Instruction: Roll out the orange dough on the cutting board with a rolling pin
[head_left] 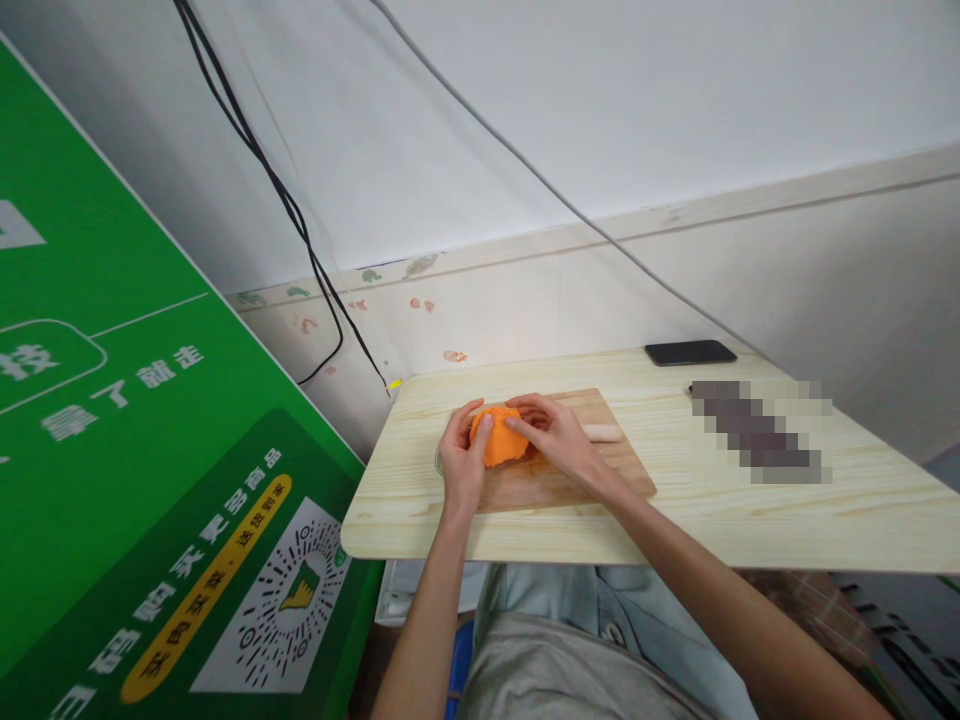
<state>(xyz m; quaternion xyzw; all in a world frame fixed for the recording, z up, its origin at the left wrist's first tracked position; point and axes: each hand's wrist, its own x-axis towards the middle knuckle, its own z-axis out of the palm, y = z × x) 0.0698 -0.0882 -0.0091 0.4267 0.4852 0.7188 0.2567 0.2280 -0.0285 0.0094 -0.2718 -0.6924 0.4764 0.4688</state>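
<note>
Between my two hands is a rough, bright orange lump (501, 437) that looks like soft dough or clay. My left hand (462, 452) wraps its left side, thumb pressed on the front. From the right, my right hand (556, 432) curls round it, with the thumb on its upper front and the fingers behind. Under the hands lies a wooden cutting board (615, 470). A pale, smooth stick or handle (602, 433) pokes out on the board beyond my right hand; its other end is hidden. The curved rim of something pale shows just left of my left hand, mostly covered.
The light wooden table (750, 520) stands against a white wall. A black phone (690, 352) lies at its back right, near a blurred-out dark item (754, 425). A large green sign (150, 400) rises on the left. Black cables (281, 190) and a grey cable (517, 150) hang along the wall.
</note>
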